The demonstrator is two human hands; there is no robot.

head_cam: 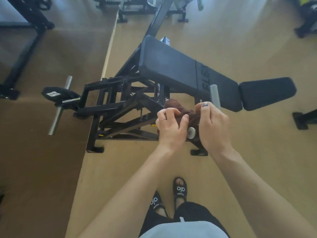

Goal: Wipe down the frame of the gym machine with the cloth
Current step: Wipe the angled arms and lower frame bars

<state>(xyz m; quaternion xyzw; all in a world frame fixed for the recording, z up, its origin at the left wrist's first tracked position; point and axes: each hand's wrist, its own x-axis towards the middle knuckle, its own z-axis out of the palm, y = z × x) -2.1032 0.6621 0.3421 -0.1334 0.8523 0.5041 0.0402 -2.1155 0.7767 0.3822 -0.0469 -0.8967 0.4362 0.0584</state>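
Observation:
A black gym machine stands on the tan floor, its steel frame (120, 107) spreading left and its padded bench (180, 71) angled to the right. A dark reddish-brown cloth (176, 107) is bunched between my two hands just above the frame's near right corner. My left hand (171, 126) grips the cloth with curled fingers, a ring on one finger. My right hand (212, 126) grips the cloth's other side, thumb on top. A white wheel (191, 133) of the frame shows between my hands.
Grey weight pegs stick out at the left (56, 119) and by the bench (215, 97). A separate black seat pad (267, 93) lies right. Other black machines stand at far left (25, 48) and top. My sandalled feet (179, 189) are below.

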